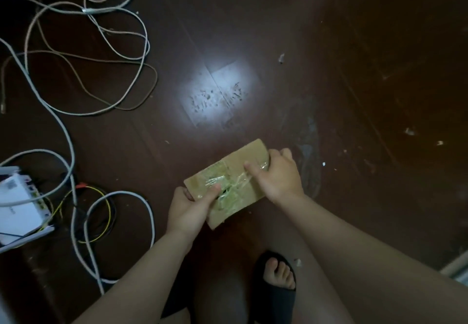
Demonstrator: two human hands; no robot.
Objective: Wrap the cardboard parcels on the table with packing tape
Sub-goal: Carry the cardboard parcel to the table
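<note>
Above the dark floor, both hands — left hand (186, 206), right hand (277, 175) — grip one cardboard parcel (229, 183) already crossed with clear tape (229, 184) (other parcels unseen; more wrapping likely remains).

parcel (253, 150): plain brown cardboard, shiny clear tape (222, 179) | floor (253, 32): dark brown wood planks | cables (153, 222): grey, a couple tan-ish i think (pretty dim) | thin wire (109, 204): yellow | box (17, 209): white | slipper (276, 301): black

Black open-toed slide sandal (274, 301)

Dim; glare patch on floor (220, 93); corners dark.
</note>
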